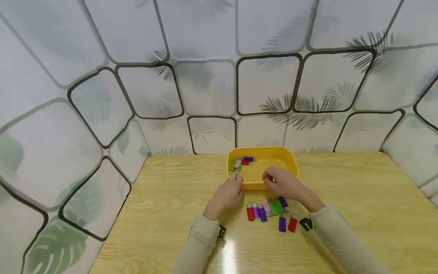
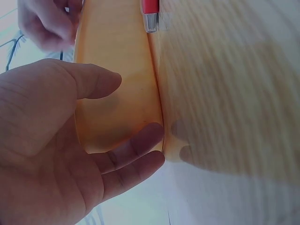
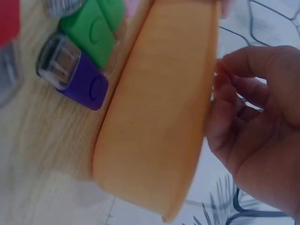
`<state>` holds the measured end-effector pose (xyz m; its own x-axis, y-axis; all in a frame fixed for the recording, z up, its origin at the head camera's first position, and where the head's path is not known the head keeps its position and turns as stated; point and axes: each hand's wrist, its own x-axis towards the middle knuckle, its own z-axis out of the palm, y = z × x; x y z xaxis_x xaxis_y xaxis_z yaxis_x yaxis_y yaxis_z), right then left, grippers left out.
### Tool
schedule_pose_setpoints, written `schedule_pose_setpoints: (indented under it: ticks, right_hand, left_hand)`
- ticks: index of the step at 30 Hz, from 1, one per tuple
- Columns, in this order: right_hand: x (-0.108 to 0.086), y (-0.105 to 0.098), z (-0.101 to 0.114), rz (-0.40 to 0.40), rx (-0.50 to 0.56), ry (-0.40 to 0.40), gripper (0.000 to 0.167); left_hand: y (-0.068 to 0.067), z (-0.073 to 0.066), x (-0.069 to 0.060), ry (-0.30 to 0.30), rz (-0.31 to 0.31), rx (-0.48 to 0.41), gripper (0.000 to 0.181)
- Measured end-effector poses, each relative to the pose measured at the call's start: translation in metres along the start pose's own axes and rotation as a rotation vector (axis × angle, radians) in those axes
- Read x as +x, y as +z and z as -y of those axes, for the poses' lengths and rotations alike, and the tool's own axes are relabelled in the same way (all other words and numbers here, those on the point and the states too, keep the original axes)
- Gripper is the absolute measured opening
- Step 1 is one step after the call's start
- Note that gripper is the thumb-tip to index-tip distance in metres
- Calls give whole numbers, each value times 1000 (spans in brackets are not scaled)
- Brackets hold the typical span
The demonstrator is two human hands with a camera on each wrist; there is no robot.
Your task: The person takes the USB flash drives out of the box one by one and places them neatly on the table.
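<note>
A yellow tray (image 1: 263, 185) stands toward the back of the table with several USB sticks, including a pink stick (image 1: 237, 164) and a red stick (image 1: 245, 163), in its left end. My left hand (image 1: 227, 194) is at the tray's front left corner. Its thumb lies across the front wall in the left wrist view, and two fairly straight fingers reach to the corner. Over the front rim, toward the right, is my right hand (image 1: 282, 183). Thumb and forefinger come together, the other fingers bend, and whether anything is between the fingertips is hidden.
In front of the tray lies an uneven row of USB sticks, from a red stick (image 1: 251, 213) to a dark blue stick (image 1: 283, 203). A purple stick (image 1: 282, 223) and another red stick (image 1: 292, 223) lie nearer me. A patterned wall (image 1: 212, 135) rises behind the table (image 1: 171, 213).
</note>
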<state>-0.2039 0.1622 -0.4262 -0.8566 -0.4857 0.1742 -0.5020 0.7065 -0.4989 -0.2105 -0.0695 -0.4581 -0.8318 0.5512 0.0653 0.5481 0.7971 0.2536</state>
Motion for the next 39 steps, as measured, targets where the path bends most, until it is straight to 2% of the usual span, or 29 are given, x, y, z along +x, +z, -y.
schedule_pose_setpoints:
  ticks: [5,11,16,19,24,31,39]
  right_hand:
    - [27,8,-8,28,-60,58,12]
    - [54,19,-17,127,-123,110,32]
    - [69,27,-26,218,-144,228,54]
    - [75,33,-32,243,-159,277,59]
    - [79,41,-40,222,-161,278,53]
    - [83,46,-40,162,-133,269,34]
    - [87,46,-37,162,-124,265,19]
  left_hand:
    - [2,-1,0,7,8,3,19]
    - [4,-1,1,26,12,6,17]
    - [4,-3,2,39,-5,-2,16]
    - [5,-4,3,41,-17,0,16]
    - [4,-5,3,36,-18,2,17]
    - [1,-2,1,36,-21,11,16]
    - [0,0,-1,27,-29,16,15]
